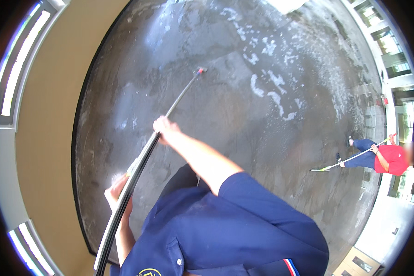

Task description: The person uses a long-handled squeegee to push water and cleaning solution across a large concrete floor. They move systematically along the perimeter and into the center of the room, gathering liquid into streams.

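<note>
A long-handled floor tool (181,98) slants across the view, with a silver pole that looks dark along one side near me. Its small red-and-dark head (201,70) rests far out on the wet grey floor (210,103); whether it is a squeegee or a brush is too small to tell. My right hand (165,129) wraps the pole about midway along. Lower down and nearer my body, my left hand (118,193) grips the same pole, partly hidden behind it. Patches of white suds (276,100) lie on the floor to the right of the head.
A beige wall (48,114) with a black base edge (73,155) curves along the left, under windows (24,62). At the right, a person in a red shirt (391,158) holds a long-handled floor tool (355,157) whose flat head touches the floor. Windows (390,45) line that side.
</note>
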`<state>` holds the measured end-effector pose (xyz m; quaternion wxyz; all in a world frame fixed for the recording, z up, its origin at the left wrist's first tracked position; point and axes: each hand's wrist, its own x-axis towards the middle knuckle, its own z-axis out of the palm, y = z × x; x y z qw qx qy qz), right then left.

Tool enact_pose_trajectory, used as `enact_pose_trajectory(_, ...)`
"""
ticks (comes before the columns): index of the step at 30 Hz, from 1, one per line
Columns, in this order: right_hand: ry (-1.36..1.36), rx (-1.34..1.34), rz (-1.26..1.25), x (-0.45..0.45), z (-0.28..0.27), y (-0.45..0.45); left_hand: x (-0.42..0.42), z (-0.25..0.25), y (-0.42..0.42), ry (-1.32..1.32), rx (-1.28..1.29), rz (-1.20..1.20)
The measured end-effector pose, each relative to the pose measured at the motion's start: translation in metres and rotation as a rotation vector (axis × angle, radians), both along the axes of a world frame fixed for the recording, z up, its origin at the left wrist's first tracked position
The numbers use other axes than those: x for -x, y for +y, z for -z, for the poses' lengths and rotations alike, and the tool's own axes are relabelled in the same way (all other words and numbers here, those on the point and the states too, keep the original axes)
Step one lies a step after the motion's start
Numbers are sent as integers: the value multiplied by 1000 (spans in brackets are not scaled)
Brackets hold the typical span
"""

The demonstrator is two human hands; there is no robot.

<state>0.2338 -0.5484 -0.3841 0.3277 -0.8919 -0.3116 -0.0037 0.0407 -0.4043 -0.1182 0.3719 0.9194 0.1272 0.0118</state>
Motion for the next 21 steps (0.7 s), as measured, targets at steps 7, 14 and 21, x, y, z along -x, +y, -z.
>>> enact_pose_trajectory(7, 318, -28, -257, -3, -64, 77, -25, -98, 68, 141, -232, -5)
enact_pose_trajectory(14, 177, 121, -267, -150, -34, 31, -136, -54, 20, 34, -89, -168)
enact_pose_trajectory(21, 343, 176, -430, -236, -97, 30, -231, -127, 19, 154, -131, -214)
